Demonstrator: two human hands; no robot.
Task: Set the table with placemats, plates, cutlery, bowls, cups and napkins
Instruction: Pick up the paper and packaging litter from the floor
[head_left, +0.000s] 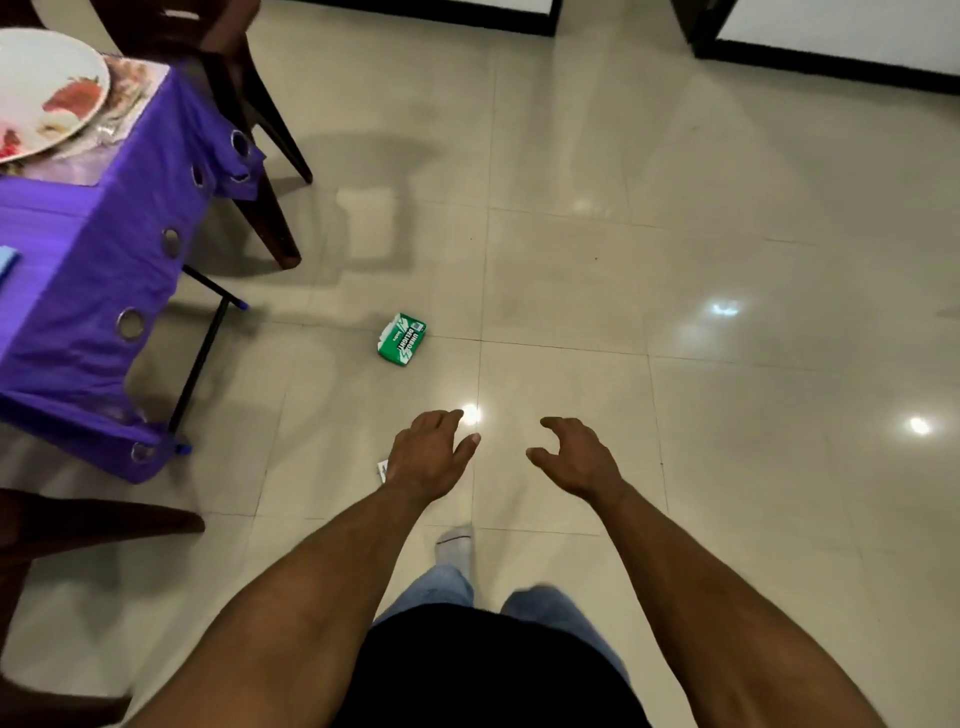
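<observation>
A green packet (401, 340) with white lettering lies on the tiled floor, ahead of my hands. My left hand (428, 454) hangs over the floor with relaxed fingers and holds nothing. My right hand (574, 457) is beside it, fingers loosely curled, also holding nothing. At the far left stands the table under a purple cloth (98, 270). On it a white plate (47, 93) with a red flower print rests on a patterned placemat (137, 85).
Dark wooden chairs stand behind the table (249, 104) and at the lower left (62, 525). A black table leg (200, 358) shows under the cloth. A small white scrap (383, 467) lies on the floor by my left wrist. Glossy floor spreads to the right.
</observation>
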